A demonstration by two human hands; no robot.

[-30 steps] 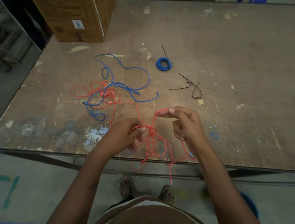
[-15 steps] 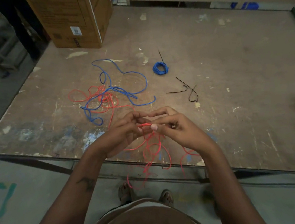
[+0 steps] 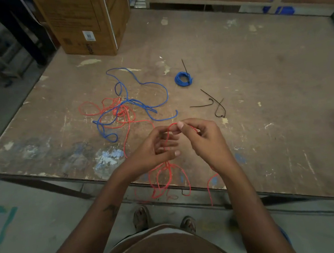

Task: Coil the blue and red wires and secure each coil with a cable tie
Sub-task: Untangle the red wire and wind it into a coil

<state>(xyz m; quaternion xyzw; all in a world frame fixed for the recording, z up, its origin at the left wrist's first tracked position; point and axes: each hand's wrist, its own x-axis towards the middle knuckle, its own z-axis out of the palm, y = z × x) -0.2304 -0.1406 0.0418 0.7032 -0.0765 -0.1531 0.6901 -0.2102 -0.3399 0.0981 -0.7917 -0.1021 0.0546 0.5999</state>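
Pinching a bend of the red wire (image 3: pixel 168 174) above the table's (image 3: pixel 264 115) near edge, the right hand (image 3: pixel 203 141) feeds loops to the curled left hand (image 3: pixel 158 148), letting finished turns hang free; cable ties (image 3: pixel 213 104) wait nearby.

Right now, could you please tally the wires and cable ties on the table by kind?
Tied blue wire coils: 1
Loose blue wires: 1
Red wires, one end in both hands: 1
Loose black cable ties: about 3; they overlap
Total: about 6
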